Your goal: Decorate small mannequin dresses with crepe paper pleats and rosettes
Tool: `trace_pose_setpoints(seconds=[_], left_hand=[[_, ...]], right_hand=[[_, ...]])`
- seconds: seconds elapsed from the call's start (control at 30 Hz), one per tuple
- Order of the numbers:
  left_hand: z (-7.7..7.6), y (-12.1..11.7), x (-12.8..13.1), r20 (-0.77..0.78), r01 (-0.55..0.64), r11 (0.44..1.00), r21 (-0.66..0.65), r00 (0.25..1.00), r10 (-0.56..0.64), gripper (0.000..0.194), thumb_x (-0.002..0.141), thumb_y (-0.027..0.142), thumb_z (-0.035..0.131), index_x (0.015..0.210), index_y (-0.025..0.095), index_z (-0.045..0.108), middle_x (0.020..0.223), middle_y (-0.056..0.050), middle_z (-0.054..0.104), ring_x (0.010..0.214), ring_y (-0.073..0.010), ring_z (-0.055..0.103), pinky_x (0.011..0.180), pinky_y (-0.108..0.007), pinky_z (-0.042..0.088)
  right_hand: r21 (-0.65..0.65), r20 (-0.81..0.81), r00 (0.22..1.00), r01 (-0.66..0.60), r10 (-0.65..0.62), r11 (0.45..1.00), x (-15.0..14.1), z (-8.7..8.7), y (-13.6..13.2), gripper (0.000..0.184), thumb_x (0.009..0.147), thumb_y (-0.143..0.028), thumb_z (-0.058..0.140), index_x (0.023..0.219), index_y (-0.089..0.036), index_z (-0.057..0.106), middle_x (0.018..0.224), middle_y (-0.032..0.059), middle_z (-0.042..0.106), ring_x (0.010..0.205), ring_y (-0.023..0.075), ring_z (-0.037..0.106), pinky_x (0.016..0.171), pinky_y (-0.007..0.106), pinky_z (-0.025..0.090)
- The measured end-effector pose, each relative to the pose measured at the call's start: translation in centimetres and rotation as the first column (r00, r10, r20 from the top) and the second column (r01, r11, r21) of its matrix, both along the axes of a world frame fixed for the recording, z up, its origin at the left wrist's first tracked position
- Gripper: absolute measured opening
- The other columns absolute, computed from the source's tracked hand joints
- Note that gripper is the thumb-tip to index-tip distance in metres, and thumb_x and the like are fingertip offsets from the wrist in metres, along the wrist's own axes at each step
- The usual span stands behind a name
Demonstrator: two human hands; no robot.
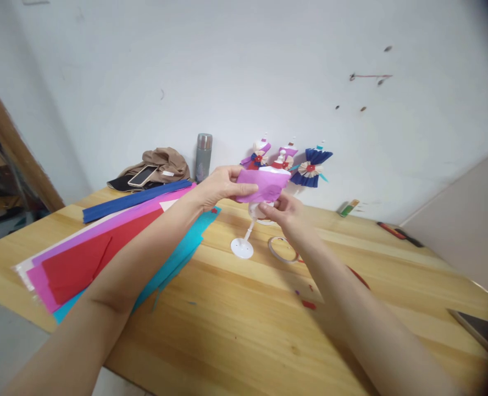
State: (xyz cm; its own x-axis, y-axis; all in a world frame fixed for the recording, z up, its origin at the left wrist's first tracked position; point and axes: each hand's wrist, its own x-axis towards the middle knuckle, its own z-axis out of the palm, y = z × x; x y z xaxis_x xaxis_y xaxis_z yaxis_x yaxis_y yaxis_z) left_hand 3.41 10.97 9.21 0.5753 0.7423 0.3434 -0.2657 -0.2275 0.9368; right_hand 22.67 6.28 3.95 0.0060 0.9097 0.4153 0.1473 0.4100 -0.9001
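Observation:
A small white dress form (253, 210) stands tilted on a thin stem with a round white base (242, 248). Purple crepe paper (264, 185) lies across its upper body, below a red band at the neck. My left hand (223, 187) pinches the paper's left end, thumb in front and fingers behind. Lower down on the right, my right hand (283, 209) grips the form under the paper, its thumb on the white body and its other fingers partly hidden. Behind, against the wall, are more small dressed forms, one wearing a dark blue pleated paper dress (312, 168).
Coloured crepe paper sheets (99, 258) are layered on the table's left. Behind them are a phone (143, 176), brown cloth (167, 162) and a grey flask (204, 157). A tape roll (283, 249) and red scraps (309, 304) lie right of centre; a dark flat device (481, 330) sits at far right.

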Motion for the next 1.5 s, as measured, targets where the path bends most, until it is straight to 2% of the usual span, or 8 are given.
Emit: trace_pose_setpoints(seconds=[0.23,0.43,0.57,0.67,0.9,1.13,1.27,1.5], left_hand=[[0.2,-0.6,0.3,0.04,0.012,0.999,0.046,0.999,-0.014,0.034,0.058,0.025,0.091,0.083,0.011,0.072,0.074,-0.002,0.072,0.068,-0.0113,0.066,0.066,-0.023,0.052],[0.1,-0.4,0.3,-0.001,-0.129,0.98,0.149,0.991,0.131,0.019,0.069,0.019,0.081,0.083,0.011,0.072,0.071,-0.001,0.069,0.065,-0.0099,0.063,0.066,-0.022,0.05],[0.4,-0.1,-0.5,-0.095,-0.046,0.987,0.155,0.994,0.061,0.033,0.067,0.026,0.085,0.095,0.011,0.075,0.079,-0.003,0.072,0.071,-0.0124,0.065,0.07,-0.025,0.05],[0.4,0.1,-0.8,-0.178,-0.017,0.984,0.175,0.983,0.049,0.033,0.062,0.026,0.088,0.088,0.011,0.074,0.074,-0.002,0.071,0.07,-0.0125,0.063,0.068,-0.025,0.05],[-0.2,-0.1,0.1,-0.136,-0.048,0.988,0.145,0.988,0.068,0.024,0.063,0.028,0.087,0.074,0.012,0.072,0.067,-0.002,0.068,0.066,-0.012,0.061,0.067,-0.025,0.049],[-0.1,-0.3,0.3,-0.146,-0.017,0.997,0.072,0.989,0.028,0.022,0.066,0.025,0.086,0.073,0.01,0.072,0.067,-0.004,0.069,0.065,-0.0126,0.065,0.066,-0.025,0.052],[0.4,-0.8,0.1,-0.178,0.005,0.995,0.104,0.984,0.013,0.023,0.066,0.024,0.087,0.079,0.01,0.074,0.068,-0.003,0.069,0.066,-0.0119,0.064,0.063,-0.023,0.051],[0.1,-1.4,1.0,-0.143,-0.07,0.995,0.077,0.986,0.08,0.014,0.072,0.017,0.08,0.079,0.008,0.071,0.064,-0.003,0.067,0.061,-0.0115,0.063,0.063,-0.024,0.052]], right_hand=[[-0.011,-0.007,1.0,-0.005,0.005,1.0,0.3,-0.5,0.5,0.043,0.07,-0.048,0.084,0.105,-0.027,0.071,0.091,0.004,0.075,0.087,0.0274,0.072,0.075,0.046,0.064],[-0.007,0.029,1.0,0.009,-0.009,1.0,0.2,-0.2,0.2,0.046,0.071,-0.05,0.082,0.11,-0.027,0.07,0.092,0.004,0.075,0.088,0.0268,0.072,0.073,0.043,0.064],[-0.015,0.034,0.999,0.003,-0.003,1.0,0.1,0.2,-0.1,0.047,0.07,-0.051,0.082,0.107,-0.026,0.068,0.096,0.0052,0.076,0.091,0.0288,0.072,0.074,0.044,0.062],[-0.012,0.054,0.999,-0.002,0.002,1.0,0.0,0.4,-0.2,0.046,0.071,-0.051,0.08,0.107,-0.026,0.065,0.104,0.0072,0.076,0.099,0.0319,0.072,0.078,0.047,0.061],[0.143,0.13,0.99,0.034,-0.052,0.989,-0.1,-0.1,-0.2,0.051,0.078,-0.058,0.076,0.116,-0.026,0.062,0.126,0.011,0.072,0.12,0.0349,0.065,0.103,0.054,0.051],[0.161,0.167,0.981,0.068,-0.095,0.985,-1.0,0.4,-1.3,0.058,0.079,-0.07,0.071,0.115,-0.027,0.057,0.123,0.0118,0.07,0.117,0.0339,0.064,0.102,0.054,0.05],[0.152,0.157,0.983,0.073,-0.097,0.986,-1.0,0.6,-1.3,0.055,0.083,-0.068,0.068,0.116,-0.026,0.058,0.122,0.0121,0.07,0.116,0.0327,0.064,0.099,0.05,0.051],[0.155,0.144,0.987,0.053,-0.076,0.986,-0.9,0.7,-1.2,0.051,0.085,-0.067,0.066,0.115,-0.026,0.059,0.134,0.0113,0.066,0.125,0.0336,0.06,0.103,0.052,0.049]])
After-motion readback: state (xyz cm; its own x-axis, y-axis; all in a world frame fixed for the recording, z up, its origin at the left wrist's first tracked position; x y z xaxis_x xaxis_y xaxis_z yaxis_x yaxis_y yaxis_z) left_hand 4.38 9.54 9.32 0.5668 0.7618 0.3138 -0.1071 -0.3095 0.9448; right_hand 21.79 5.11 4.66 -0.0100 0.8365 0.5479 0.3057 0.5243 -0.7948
